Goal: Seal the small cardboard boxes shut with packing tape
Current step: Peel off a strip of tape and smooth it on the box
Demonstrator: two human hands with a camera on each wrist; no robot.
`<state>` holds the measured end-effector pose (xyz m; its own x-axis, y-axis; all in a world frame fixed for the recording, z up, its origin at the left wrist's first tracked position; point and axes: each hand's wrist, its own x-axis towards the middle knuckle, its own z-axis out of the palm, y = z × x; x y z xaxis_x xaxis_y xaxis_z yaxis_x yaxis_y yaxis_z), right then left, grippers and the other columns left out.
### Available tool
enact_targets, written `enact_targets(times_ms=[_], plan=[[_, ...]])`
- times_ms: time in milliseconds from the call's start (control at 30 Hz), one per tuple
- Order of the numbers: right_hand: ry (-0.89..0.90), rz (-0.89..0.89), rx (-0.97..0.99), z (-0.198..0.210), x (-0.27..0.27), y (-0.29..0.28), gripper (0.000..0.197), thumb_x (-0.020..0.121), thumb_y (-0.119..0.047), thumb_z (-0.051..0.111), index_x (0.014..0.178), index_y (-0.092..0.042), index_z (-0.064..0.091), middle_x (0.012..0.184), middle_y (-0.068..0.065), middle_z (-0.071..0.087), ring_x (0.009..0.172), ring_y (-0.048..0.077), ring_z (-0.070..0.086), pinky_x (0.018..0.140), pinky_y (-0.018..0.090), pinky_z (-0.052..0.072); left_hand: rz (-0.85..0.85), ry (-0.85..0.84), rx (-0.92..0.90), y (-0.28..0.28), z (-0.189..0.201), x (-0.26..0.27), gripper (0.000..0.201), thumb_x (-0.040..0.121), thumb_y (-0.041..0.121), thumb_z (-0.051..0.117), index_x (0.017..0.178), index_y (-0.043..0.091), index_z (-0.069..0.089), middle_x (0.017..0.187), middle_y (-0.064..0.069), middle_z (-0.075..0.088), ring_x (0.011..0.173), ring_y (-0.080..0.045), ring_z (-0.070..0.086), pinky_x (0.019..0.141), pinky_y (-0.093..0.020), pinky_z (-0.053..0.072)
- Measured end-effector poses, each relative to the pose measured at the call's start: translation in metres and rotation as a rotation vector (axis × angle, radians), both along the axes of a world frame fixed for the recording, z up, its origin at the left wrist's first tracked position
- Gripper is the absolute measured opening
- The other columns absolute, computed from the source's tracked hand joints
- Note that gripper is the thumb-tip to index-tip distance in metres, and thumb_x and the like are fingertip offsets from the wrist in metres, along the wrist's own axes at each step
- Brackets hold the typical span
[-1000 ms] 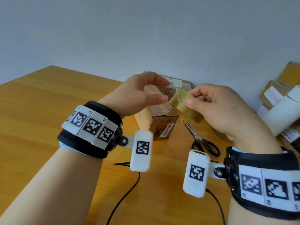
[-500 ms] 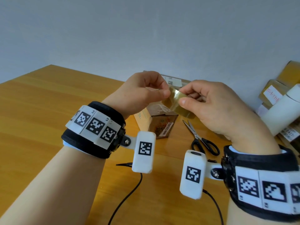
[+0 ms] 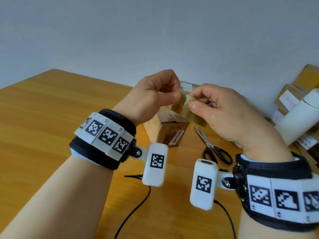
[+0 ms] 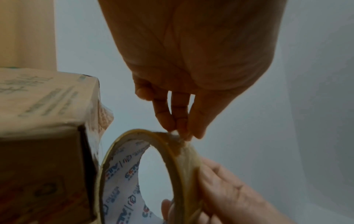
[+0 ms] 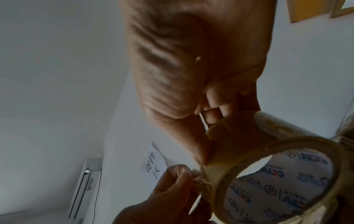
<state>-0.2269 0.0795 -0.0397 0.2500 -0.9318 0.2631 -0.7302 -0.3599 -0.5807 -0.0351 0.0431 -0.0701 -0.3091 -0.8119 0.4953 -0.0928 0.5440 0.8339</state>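
My right hand [image 3: 198, 104] grips a roll of yellowish packing tape [image 3: 188, 109] in the air above the table, thumb on its outer face. My left hand [image 3: 174, 95] pinches the frayed loose end of the tape [image 4: 178, 134] at the roll's rim [image 5: 203, 180]. The roll's core [image 5: 287, 181] carries blue and red print. Below the hands stands a small cardboard box [image 3: 170, 133], its top partly hidden by them. A second box [image 3: 186, 85] peeks out behind the hands.
Black-handled scissors [image 3: 214, 149] lie on the wooden table [image 3: 51, 118] right of the box. Stacked cardboard parcels [image 3: 290, 97] and a white cylinder [image 3: 300, 121] crowd the right edge. Black cables [image 3: 134, 209] trail from the wrist cameras towards me.
My left hand has moved in from apart to the roll and now pinches the tape's end. Both hands have drawn close together above the box.
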Motion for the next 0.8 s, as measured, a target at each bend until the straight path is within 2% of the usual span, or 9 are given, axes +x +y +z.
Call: enact_targets(times_ms=[100, 167, 300, 367, 433, 533, 600, 700, 800], plan=[[-0.02, -0.011, 0.004, 0.001, -0.004, 0.0, 0.01, 0.1, -0.029, 0.062, 0.101, -0.034, 0.07, 0.091, -0.015, 0.07, 0.088, 0.005, 0.066, 0.086, 0.041, 0.057, 0.012, -0.068, -0.058, 0.001, 0.0, -0.007, 0.008, 0.091, 0.009, 0.054, 0.089, 0.002, 0.051, 0.08, -0.013, 0.053, 0.076, -0.022, 0.05, 0.074, -0.034, 0.043], [-0.028, -0.022, 0.011, 0.001, -0.005, 0.0, 0.009, 0.099, -0.029, 0.062, 0.101, -0.034, 0.07, 0.092, -0.014, 0.07, 0.09, 0.007, 0.067, 0.087, 0.043, 0.057, 0.019, -0.109, -0.078, 0.002, 0.0, -0.009, 0.007, 0.094, 0.009, 0.051, 0.09, 0.005, 0.048, 0.079, -0.009, 0.049, 0.073, -0.018, 0.045, 0.071, -0.029, 0.04], [-0.059, -0.036, 0.02, 0.0, -0.004, -0.001, 0.019, 0.1, -0.032, 0.062, 0.118, -0.035, 0.067, 0.09, -0.012, 0.073, 0.085, 0.003, 0.069, 0.088, 0.041, 0.058, 0.119, -0.186, -0.106, 0.001, -0.003, -0.009, 0.009, 0.1, 0.01, 0.049, 0.092, 0.009, 0.045, 0.077, -0.006, 0.045, 0.069, -0.017, 0.04, 0.065, -0.031, 0.04], [-0.026, -0.044, 0.016, 0.0, -0.004, -0.001, 0.029, 0.099, -0.033, 0.062, 0.128, -0.035, 0.061, 0.082, -0.011, 0.072, 0.076, 0.001, 0.068, 0.082, 0.036, 0.057, 0.144, -0.231, -0.108, 0.001, -0.002, -0.008, 0.008, 0.101, 0.013, 0.049, 0.094, 0.012, 0.046, 0.078, -0.006, 0.055, 0.071, -0.021, 0.053, 0.07, -0.039, 0.049], [-0.004, -0.064, 0.008, 0.0, -0.005, -0.001, 0.035, 0.097, -0.033, 0.064, 0.132, -0.036, 0.059, 0.072, -0.012, 0.069, 0.065, -0.001, 0.065, 0.072, 0.032, 0.053, 0.124, -0.251, -0.09, 0.003, 0.0, -0.007, 0.006, 0.102, 0.013, 0.05, 0.095, 0.013, 0.049, 0.083, -0.005, 0.066, 0.078, -0.015, 0.065, 0.077, -0.037, 0.056], [-0.007, -0.094, 0.008, 0.0, -0.005, -0.002, 0.028, 0.095, -0.031, 0.065, 0.123, -0.033, 0.065, 0.066, -0.003, 0.067, 0.055, 0.009, 0.062, 0.063, 0.038, 0.053, 0.126, -0.316, -0.118, 0.009, 0.006, -0.006, 0.005, 0.101, 0.012, 0.051, 0.097, 0.012, 0.052, 0.083, -0.001, 0.066, 0.077, -0.007, 0.068, 0.073, -0.024, 0.055], [0.005, -0.104, 0.018, -0.001, -0.002, -0.002, 0.016, 0.094, -0.033, 0.065, 0.109, -0.033, 0.071, 0.075, 0.0, 0.072, 0.067, 0.02, 0.068, 0.069, 0.045, 0.059, 0.147, -0.347, -0.18, 0.012, 0.01, -0.006, 0.004, 0.101, 0.012, 0.051, 0.097, 0.013, 0.053, 0.081, 0.001, 0.065, 0.077, -0.007, 0.067, 0.071, -0.026, 0.054], [0.006, -0.131, 0.027, -0.001, 0.001, -0.004, 0.011, 0.094, -0.038, 0.065, 0.095, -0.031, 0.074, 0.088, -0.011, 0.072, 0.082, 0.012, 0.068, 0.073, 0.038, 0.058, 0.183, -0.363, -0.25, 0.014, 0.014, -0.004, 0.004, 0.099, 0.011, 0.055, 0.096, 0.015, 0.055, 0.079, 0.003, 0.065, 0.076, -0.009, 0.065, 0.072, -0.032, 0.052], [-0.047, -0.152, 0.031, -0.002, -0.002, -0.006, 0.01, 0.092, -0.035, 0.068, 0.085, -0.029, 0.074, 0.085, -0.012, 0.071, 0.082, 0.012, 0.067, 0.072, 0.034, 0.054, 0.181, -0.296, -0.245, 0.013, 0.013, -0.004, 0.005, 0.098, 0.011, 0.057, 0.1, 0.015, 0.06, 0.082, 0.003, 0.067, 0.077, -0.011, 0.068, 0.075, -0.036, 0.055]])
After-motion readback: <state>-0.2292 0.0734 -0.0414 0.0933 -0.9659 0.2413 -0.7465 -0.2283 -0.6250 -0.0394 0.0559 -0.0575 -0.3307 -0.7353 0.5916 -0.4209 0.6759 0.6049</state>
